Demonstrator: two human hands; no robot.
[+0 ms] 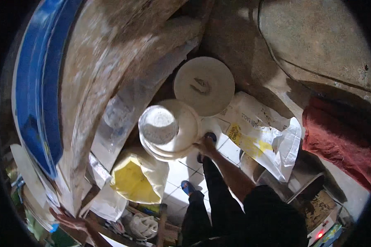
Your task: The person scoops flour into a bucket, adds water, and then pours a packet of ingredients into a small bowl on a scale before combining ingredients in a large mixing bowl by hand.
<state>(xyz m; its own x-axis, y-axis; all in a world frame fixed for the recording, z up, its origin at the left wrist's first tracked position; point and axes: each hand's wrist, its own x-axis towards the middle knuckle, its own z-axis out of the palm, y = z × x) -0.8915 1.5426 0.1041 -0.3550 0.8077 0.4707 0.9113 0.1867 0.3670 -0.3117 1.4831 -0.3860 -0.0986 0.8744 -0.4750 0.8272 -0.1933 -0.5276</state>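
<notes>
My right hand (pixel 206 147) is at the right rim of a large white plastic bucket (pixel 188 127), its fingers closed on the edge. A smaller round white container (pixel 160 131) sits in or on top of that bucket; how deep it goes I cannot tell. Behind them stands a larger round drum (pixel 210 88) with a pale flat top and a dark mark in its middle. My left hand (pixel 70 220) is low at the left, fingers stretched out, beside the near end of a worn, pale-dusted board (pixel 95 66). Nothing shows in it.
An upright white sack with a yellow inside (pixel 132 177) stands left of my feet. At right lies a printed white sack (pixel 257 140), with a red cloth (pixel 338 142) beyond. A blue trough-like piece (pixel 41 82) runs along the far left. A white basket (pixel 143 225) sits below.
</notes>
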